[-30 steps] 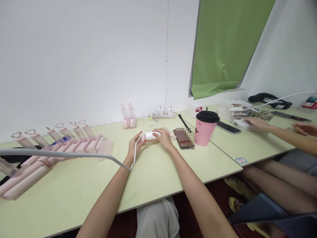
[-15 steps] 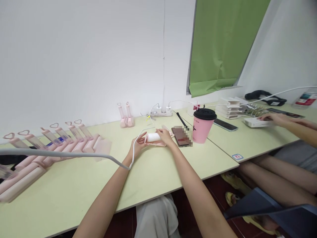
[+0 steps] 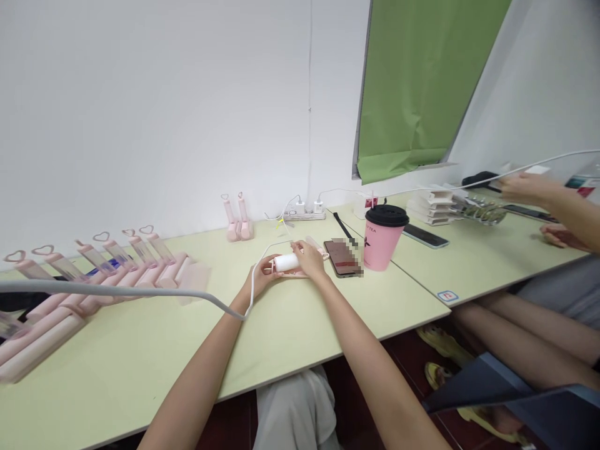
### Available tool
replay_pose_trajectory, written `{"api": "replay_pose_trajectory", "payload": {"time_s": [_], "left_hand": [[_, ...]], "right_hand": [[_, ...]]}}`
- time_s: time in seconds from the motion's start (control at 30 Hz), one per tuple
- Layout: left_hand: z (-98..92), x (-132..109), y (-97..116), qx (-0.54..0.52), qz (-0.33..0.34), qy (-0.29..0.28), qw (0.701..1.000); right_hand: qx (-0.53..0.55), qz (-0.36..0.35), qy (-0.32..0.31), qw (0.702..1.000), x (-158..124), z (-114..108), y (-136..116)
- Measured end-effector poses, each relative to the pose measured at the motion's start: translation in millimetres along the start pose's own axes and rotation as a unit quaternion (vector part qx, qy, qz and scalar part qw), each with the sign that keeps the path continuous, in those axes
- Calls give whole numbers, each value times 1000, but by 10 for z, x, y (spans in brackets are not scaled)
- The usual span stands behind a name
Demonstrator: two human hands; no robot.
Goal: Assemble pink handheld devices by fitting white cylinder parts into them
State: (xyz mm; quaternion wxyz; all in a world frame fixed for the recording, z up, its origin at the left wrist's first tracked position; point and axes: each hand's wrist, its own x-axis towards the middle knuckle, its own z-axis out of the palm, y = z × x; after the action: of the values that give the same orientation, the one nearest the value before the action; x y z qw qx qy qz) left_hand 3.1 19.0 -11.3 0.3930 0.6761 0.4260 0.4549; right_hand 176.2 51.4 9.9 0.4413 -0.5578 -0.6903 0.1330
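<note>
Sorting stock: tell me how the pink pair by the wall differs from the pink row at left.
The pair stands upright; the row lies slanted on the table. The pair is two pieces; the row has many more. Both are pink with heart tops.

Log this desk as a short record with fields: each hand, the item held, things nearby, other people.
left hand: grips the left end of the white cylinder, low over the table
right hand: holds the cylinder's right end
right of hands: phone, then pink cup with black lid
far left: row of pink holders
at wall: power strip, two upright pink holders
other person: co-worker's hand raised at right
</note>
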Motion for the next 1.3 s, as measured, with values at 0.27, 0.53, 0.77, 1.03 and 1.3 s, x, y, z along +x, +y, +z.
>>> {"api": "replay_pose_trajectory", "payload": {"time_s": [0.27, 0.53, 0.77, 1.03, 1.3], "left_hand": [[-93, 9, 11, -111, -35, 91, 989], [-79, 20, -33, -111, -28, 54, 992], [2, -16, -5, 50, 19, 57, 997], [83, -91, 319, 335, 165, 83, 924], [61, -146, 503, 368, 36, 95, 924]], "right_hand": [[241, -8, 56, 969, 1, 176, -34], [274, 32, 31, 961, 34, 240, 50], [183, -4, 41, 982, -18, 159, -26], [192, -79, -27, 978, -223, 164, -217], [355, -40, -100, 929, -188, 227, -238]]}}
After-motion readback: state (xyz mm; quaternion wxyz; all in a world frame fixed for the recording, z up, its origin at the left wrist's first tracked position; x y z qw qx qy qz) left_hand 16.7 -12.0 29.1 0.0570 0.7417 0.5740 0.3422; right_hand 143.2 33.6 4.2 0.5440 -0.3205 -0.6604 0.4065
